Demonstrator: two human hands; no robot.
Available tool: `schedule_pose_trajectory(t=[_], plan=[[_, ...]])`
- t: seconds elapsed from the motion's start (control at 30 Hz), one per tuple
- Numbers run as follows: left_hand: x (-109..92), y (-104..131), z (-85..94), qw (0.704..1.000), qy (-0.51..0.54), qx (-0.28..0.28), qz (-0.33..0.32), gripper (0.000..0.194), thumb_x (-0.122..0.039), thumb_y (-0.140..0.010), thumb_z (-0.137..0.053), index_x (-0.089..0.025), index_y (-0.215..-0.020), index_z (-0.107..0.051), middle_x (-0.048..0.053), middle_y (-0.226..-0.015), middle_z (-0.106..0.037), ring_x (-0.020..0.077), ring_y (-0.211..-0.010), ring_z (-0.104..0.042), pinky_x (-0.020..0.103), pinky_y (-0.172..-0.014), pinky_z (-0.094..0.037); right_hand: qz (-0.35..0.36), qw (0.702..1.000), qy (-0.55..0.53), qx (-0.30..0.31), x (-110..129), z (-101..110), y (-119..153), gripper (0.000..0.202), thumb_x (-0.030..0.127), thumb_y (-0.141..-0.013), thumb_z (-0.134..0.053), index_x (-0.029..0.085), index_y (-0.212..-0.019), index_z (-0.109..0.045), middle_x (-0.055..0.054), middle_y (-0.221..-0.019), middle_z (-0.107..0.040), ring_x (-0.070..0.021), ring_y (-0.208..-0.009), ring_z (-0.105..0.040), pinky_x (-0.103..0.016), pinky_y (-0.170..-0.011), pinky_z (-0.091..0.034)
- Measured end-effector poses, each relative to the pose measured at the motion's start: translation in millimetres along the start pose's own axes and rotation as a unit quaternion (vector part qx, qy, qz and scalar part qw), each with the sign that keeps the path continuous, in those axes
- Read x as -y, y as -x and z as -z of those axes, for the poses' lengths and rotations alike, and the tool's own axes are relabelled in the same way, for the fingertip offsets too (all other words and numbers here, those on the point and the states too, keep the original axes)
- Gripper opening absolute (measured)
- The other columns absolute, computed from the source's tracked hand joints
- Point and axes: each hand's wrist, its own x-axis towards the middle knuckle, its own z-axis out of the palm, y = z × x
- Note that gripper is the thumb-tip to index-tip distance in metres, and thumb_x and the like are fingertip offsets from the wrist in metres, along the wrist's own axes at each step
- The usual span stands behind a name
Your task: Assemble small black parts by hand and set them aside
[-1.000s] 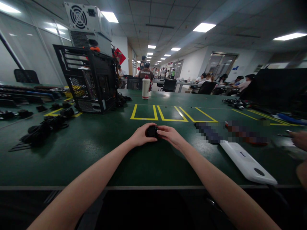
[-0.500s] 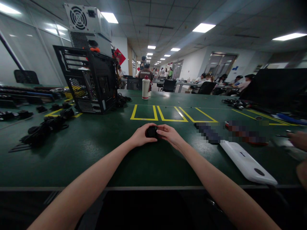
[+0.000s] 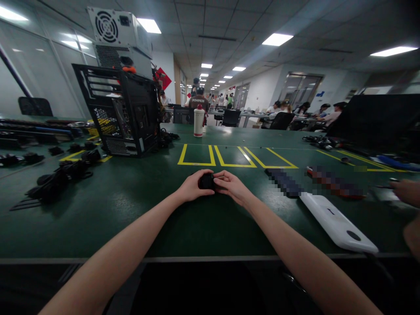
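A small black object (image 3: 206, 181), rounded and too dark to identify, is between my hands over the green table (image 3: 197, 227). My left hand (image 3: 193, 186) is curled around its left side, thumb below and fingers above. At its right edge, my right hand (image 3: 229, 186) has thumb and fingers drawn together. Whether the right fingertips pinch a part of the black object or something smaller is hidden. Beyond the hands lie yellow tape outlines (image 3: 197, 164) on the tabletop.
A black computer case (image 3: 131, 109) carrying power supplies (image 3: 113, 26) stands at left, near bundled black cables (image 3: 55, 181). A white bottle (image 3: 198, 122) stands behind the tape. To the right lie a white power bank-like device (image 3: 337, 223), blurred phone-shaped items (image 3: 284, 181) and another person's hand (image 3: 407, 192).
My hands stay around the black object with hardly any shift. The whole view moves very slightly. At far right, the small round item by the tape looks turned or darker.
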Motion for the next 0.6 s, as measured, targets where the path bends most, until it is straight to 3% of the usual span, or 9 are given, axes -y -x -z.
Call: schedule_pose_trajectory(t=[0.37,0.6], plan=[[-0.5,0.0,-0.7,1.000,0.020,0.001,0.006,0.060,-0.033,-0.060,-0.067,-0.022,-0.115,-0.043,0.006,-0.119,-0.050,0.0232,-0.108,-0.048,0.039,-0.093,-0.037,-0.002,1.000,0.016,0.024,2.5,2.4,2.1,0.039,0.020,-0.057,-0.070,0.024,-0.092,-0.053,0.000,-0.090,-0.054,-0.0128,-0.083,-0.055,-0.032,-0.079,-0.043],[0.0,-0.2,-1.1,1.000,0.014,-0.003,0.002,0.062,-0.033,-0.059,-0.068,-0.022,-0.115,-0.043,0.006,-0.118,-0.050,0.0227,-0.108,-0.048,0.039,-0.094,-0.036,0.028,1.000,-0.010,-0.008,-2.9,-2.5,-3.6,0.022,0.036,-0.065,-0.062,0.021,-0.078,-0.053,0.001,-0.085,-0.057,-0.0132,-0.085,-0.053,-0.033,-0.077,-0.044]])
